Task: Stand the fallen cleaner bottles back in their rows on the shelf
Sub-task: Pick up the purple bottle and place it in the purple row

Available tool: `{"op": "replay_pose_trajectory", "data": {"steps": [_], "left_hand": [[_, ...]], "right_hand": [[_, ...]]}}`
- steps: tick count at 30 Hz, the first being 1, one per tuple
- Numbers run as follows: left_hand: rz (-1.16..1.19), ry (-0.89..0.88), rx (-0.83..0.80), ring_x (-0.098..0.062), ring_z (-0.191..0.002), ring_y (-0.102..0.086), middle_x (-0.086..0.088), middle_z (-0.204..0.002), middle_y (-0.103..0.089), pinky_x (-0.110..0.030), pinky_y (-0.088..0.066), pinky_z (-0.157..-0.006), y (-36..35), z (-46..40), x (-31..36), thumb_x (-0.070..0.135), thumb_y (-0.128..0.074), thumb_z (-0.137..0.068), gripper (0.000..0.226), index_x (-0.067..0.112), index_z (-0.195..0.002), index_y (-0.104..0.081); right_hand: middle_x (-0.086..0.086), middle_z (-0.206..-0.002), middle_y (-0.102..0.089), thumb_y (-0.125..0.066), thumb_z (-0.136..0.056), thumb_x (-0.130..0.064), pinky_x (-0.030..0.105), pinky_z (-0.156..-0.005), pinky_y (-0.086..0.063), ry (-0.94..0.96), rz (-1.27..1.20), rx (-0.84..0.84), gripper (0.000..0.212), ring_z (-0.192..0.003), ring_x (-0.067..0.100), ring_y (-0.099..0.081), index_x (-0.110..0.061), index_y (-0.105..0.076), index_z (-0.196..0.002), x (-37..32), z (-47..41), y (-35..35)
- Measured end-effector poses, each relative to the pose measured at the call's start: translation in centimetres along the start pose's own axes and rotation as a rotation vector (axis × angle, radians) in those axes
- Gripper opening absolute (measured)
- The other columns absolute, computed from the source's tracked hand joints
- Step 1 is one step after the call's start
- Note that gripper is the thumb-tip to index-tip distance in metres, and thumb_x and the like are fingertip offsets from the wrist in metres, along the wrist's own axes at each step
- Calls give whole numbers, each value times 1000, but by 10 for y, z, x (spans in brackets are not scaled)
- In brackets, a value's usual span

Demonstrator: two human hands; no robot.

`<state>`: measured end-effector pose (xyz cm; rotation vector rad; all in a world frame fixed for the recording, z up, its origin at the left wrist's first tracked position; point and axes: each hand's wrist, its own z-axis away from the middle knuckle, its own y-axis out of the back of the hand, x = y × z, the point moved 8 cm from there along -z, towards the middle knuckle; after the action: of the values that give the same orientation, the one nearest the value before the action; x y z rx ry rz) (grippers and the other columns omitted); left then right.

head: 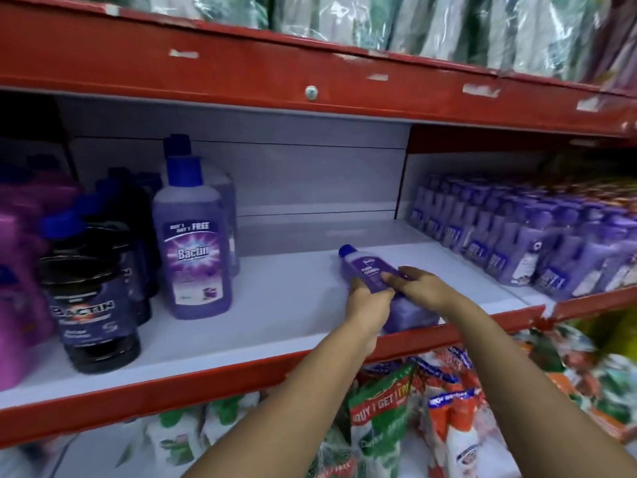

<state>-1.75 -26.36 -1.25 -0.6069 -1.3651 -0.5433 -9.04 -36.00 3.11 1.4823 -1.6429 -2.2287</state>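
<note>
We clamp both hands, left and right, on the fallen purple bottle, bare shelf around it; rows of small bottles stand right of it.

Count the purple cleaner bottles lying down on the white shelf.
1: a small purple plastic bottle with a blue cap lies near the shelf's front edge, held by both hands. A second may be hidden beneath it.

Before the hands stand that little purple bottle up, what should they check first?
1. Both hands on the small purple bottle: ok; left hand, right hand.
2. Bottle upright: not ok, it lies tilted, blue cap pointing to the back.
3. Cap closed: cannot tell.
4. Bare white shelf around it to stand on: ok.
5. Row of small purple bottles close on the right: ok.
6. Firm grip: cannot tell.
</note>
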Motion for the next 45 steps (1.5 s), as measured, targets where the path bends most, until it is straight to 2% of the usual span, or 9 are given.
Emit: {"op": "replay_pose_trajectory", "data": {"steps": [3, 8, 12, 17, 22, 28, 37, 41, 45], "left_hand": [[131, 32, -14, -20, -87, -63, -10, -107, -68, -22, -50, -68, 4, -6, -6, 3, -61, -86, 36, 12, -121, -53], [295, 41, -82, -37, -116, -61, -19, -120, -68, -33, -54, -87, 18, -3, 0, -15, -56, -76, 50, 3, -123, -59], [258, -176, -69, -10, -102, -65, 3, -117, -67, -20, -57, -76, 30, 24, 24, -10, -64, -81, 57, 18, -129, -54], [264, -404, -6, -11, -107, -64, 4, -126, -62, -24, -60, -76, 72, 62, 53, 6, -71, -83, 58, 24, -135, -51], [224, -546, 84, -10, -115, -63, 0, -133, -58, -27, -60, -80, 136, 94, 64, 6, -67, -85, 56, 26, -135, -50], [148, -611, 226, -19, -127, -56, -8, -142, -55, -48, -44, -108, 217, 113, 64, -6, -60, -88, 59, 20, -139, -47], [81, -631, 213, 5, -112, -61, 6, -130, -58, -16, -51, -92, 263, 123, 67, -23, -49, -85, 65, 24, -130, -45], [-14, -671, 233, 0, -117, -60, 7, -130, -59, -19, -49, -96, 262, 128, 68, -2, -51, -93, 47, 28, -128, -49], [-130, -665, 394, -4, -113, -59, 6, -119, -62, -32, -47, -101, 274, 125, 67, 39, -48, -90, 34, 27, -119, -62]], "right_hand": [[16, -126, -63, -68, -85, -38, 42, -104, -43, 19, -133, 47, 51, -114, 33, -59, -4, -60, -123, 2, -3, 2], [13, -124, -63, -80, -77, -22, 34, -90, -52, 20, -435, 69, 63, -106, 26, -63, -2, -53, -131, 9, -5, 2], [9, -119, -67, -80, -74, -9, 19, -62, -58, 150, -671, 85, 65, -88, 17, -68, -4, -52, -133, -3, 13, 6], [-10, -108, -68, -85, -63, -8, 19, -63, -58, 330, -723, 151, 73, -86, 2, -69, -24, -53, -127, -45, 50, 5], [-2, -112, -72, -89, -60, -14, 26, -72, -62, 414, -747, 153, 69, -90, 7, -72, -18, -61, -123, -86, 72, -37], [1, -113, -70, -90, -53, -26, 32, -78, -62, 496, -796, 159, 73, -91, 12, -74, -15, -64, -120, -143, 90, -94], [-6, -111, -69, -88, -63, -12, 15, -75, -57, 540, -845, 142, 65, -94, 1, -71, -17, -59, -121, -177, 98, -134], [-19, -110, -67, -84, -68, -16, 8, -77, -53, 540, -867, 175, 52, -100, -8, -66, -36, -58, -107, -168, 110, -135], [-20, -120, -53, -90, -57, -24, 8, -74, -53, 563, -733, 109, 79, -108, -8, -59, -36, -52, -125, -172, 119, -148]]}}
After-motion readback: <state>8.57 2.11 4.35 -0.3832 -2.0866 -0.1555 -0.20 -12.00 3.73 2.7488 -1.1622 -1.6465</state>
